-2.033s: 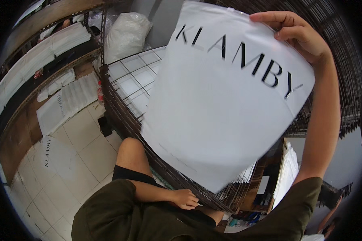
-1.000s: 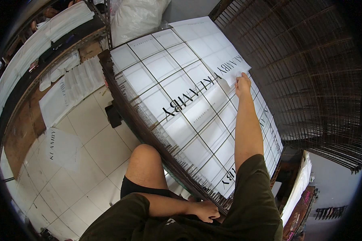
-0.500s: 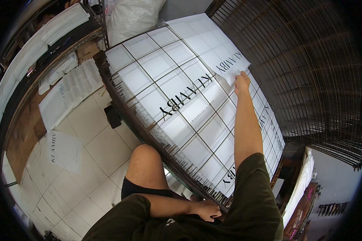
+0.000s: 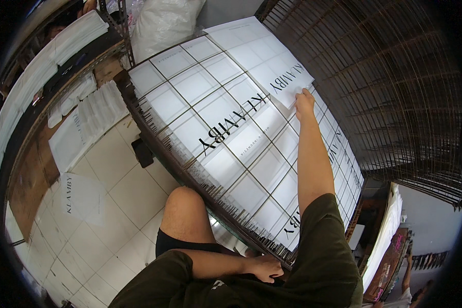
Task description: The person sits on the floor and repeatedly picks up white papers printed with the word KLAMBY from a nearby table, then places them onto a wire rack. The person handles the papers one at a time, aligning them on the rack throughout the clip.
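My right hand [image 4: 305, 101] reaches far over the wire drying rack [image 4: 151, 132], fingers closed on the near corner of a white printed sheet [image 4: 282, 77]. That sheet, with black lettering, lies on top of the rack's wire grid. Beneath the wires, several more white printed sheets [image 4: 190, 87] show in layers. Low in the view, my left hand [image 4: 264, 268] sits by the rack's near edge, in front of my body. Its fingers are curled in, and whatever they may hold is hidden.
Raised wire racks [image 4: 395, 92] stand up along the far right. At left, a shelf bears stacked white sheets [image 4: 82, 38]; piled white sheets [image 4: 108, 102] lie below it. One loose sheet [image 4: 84, 197] is on the tiled floor [image 4: 123, 231]. Another person's arm [image 4: 407, 274] shows at lower right.
The sheet's near corner now lies flatter, with my right hand still on it. My left hand has stayed put. Another person's arm has come into view at lower right.
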A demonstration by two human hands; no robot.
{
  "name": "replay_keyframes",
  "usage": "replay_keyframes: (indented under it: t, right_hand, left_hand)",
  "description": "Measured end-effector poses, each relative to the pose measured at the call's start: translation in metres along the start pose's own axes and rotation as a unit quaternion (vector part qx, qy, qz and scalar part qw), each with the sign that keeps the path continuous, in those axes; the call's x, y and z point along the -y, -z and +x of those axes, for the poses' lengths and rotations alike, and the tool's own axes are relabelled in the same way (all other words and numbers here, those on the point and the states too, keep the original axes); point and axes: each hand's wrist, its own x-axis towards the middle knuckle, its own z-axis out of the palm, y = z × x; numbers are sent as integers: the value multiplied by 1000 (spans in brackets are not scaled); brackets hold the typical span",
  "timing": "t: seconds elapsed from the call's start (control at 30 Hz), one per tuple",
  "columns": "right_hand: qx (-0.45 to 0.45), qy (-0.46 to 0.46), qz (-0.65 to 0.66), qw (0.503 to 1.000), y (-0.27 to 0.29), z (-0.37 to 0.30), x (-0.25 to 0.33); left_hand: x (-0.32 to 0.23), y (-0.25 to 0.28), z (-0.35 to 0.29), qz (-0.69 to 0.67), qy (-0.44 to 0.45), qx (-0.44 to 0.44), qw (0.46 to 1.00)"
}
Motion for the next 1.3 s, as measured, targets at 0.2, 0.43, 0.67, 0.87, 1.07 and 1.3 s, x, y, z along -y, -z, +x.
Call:
replay_keyframes:
  t: [0.2,0.43,0.67,0.87,1.07,1.3]
  right_hand:
    - [22,-27,15,999,-6,-21,22]
    - [-10,-7,-21,1000,10,-26,19]
    - [-22,299,-250,921,75,-102,31]
    - [38,310,-327,892,193,-235,57]
    - [-245,301,-417,822,360,-384,44]
    - [-567,150,-523,618,527,-510,18]
  left_hand:
    - [5,0,1,11,-1,74,997]
    - [6,-5,-1,19,33,97,994]
    - [13,-8,-2,10,35,91,995]
    - [28,-30,-5,33,24,100,994]
    - [6,-12,-8,91,123,174,973]
    - [23,-25,-18,116,190,314,923]
